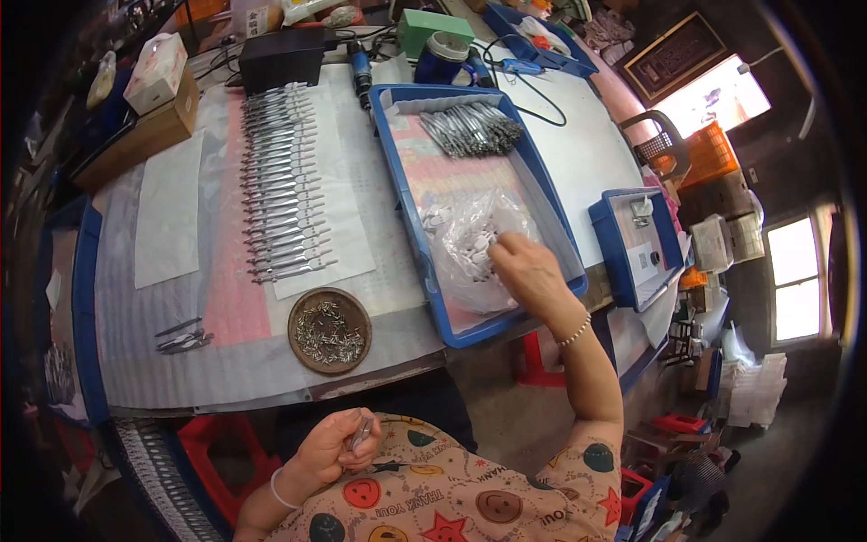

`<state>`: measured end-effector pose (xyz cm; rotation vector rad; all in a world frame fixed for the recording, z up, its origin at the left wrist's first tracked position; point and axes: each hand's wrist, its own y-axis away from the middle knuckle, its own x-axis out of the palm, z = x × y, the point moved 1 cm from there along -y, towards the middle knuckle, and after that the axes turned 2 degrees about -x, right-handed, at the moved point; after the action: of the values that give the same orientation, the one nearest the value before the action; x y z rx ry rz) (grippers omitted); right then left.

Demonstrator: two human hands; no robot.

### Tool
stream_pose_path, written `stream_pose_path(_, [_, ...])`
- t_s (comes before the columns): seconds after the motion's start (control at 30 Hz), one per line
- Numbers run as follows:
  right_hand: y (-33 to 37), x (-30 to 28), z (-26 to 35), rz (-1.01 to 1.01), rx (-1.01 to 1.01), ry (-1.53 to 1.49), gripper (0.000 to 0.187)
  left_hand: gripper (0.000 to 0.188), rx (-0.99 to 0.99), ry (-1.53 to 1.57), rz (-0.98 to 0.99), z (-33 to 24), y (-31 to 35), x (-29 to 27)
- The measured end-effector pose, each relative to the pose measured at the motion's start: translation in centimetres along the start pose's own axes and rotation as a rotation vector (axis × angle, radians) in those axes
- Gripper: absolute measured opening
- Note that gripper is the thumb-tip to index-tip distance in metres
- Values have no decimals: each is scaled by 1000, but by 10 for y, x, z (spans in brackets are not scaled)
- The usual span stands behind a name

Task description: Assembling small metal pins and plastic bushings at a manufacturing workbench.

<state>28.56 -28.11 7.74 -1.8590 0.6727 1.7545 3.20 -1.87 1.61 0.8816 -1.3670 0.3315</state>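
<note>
My right hand (pixel 533 274) reaches into a clear plastic bag (pixel 470 287) of small light-grey metal pieces. Its fingers are pinched together at the bag's opening, and what they grip is hidden. The bag lies in the near half of a blue tray (pixel 390 163), with a bundle of slim metal tools (pixel 470 128) at the far end. Close to my body, my left hand (pixel 330 452) is closed on a small silver metal piece (pixel 362 432). A round brown bowl (pixel 296 350) of tiny metal pins sits at the table's front edge.
Left of the tray, a long column of slim metal tools (pixel 287 185) lies on white paper. Several dark thin tools (pixel 185 339) rest at the left front. Behind are a black box (pixel 282 59), a blue mug (pixel 442 61) and cables. A smaller blue tray (pixel 616 262) stands right.
</note>
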Motion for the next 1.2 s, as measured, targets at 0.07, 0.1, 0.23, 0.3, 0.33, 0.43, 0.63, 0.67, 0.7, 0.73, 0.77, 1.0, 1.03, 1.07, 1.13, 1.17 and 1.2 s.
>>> stream_pose_path(0.07, [1,-17,13,-239,81,-96,17,31,14,11,-16,1,1,-1])
stream_pose_path(0.1, [4,-24,23,-309,122,-269,19,31,27,20,-27,0,0,0])
stream_pose_path(0.23, [23,-12,84,-322,279,-1101,22,24,166,-279,-124,-4,-1,7])
stream_pose_path(0.3, [27,-6,126,-176,311,-1658,21,21,264,-517,-227,-8,-3,20])
stream_pose_path(0.33, [29,-1,144,-179,347,-1811,20,20,327,-600,-215,-11,-3,20])
stream_pose_path(0.43, [21,14,183,-199,322,-2190,26,20,662,-1125,-304,-20,2,28])
stream_pose_path(0.63, [16,28,211,-208,265,-2271,18,22,1092,-1450,-387,-19,11,23])
stream_pose_path(0.67, [15,27,213,-165,249,-2227,17,22,1095,-1447,-393,-20,13,23])
stream_pose_path(0.7, [15,28,215,-158,248,-2226,17,22,1137,-1501,-409,-22,15,23])
stream_pose_path(0.73, [15,28,217,-167,243,-2197,17,23,1179,-1555,-423,-23,16,23])
stream_pose_path(0.77, [15,28,218,-176,238,-2167,17,23,1182,-1551,-426,-23,17,23])
stream_pose_path(1.0, [11,24,224,-69,294,-2043,18,23,1193,-1602,-450,-27,21,14])
stream_pose_path(1.03, [10,22,225,-60,279,-1997,16,21,1174,-1528,-415,-28,22,12])
stream_pose_path(1.07, [9,20,226,-49,261,-1954,14,21,1174,-1529,-427,-27,24,12])
stream_pose_path(1.13, [7,18,224,-20,295,-1903,13,16,970,-1195,-350,-25,28,15])
stream_pose_path(1.17, [4,19,219,-40,212,-1847,13,14,789,-1035,-290,-24,32,17])
stream_pose_path(1.2, [1,16,221,-133,209,-1941,16,14,556,-810,-238,-24,34,20])
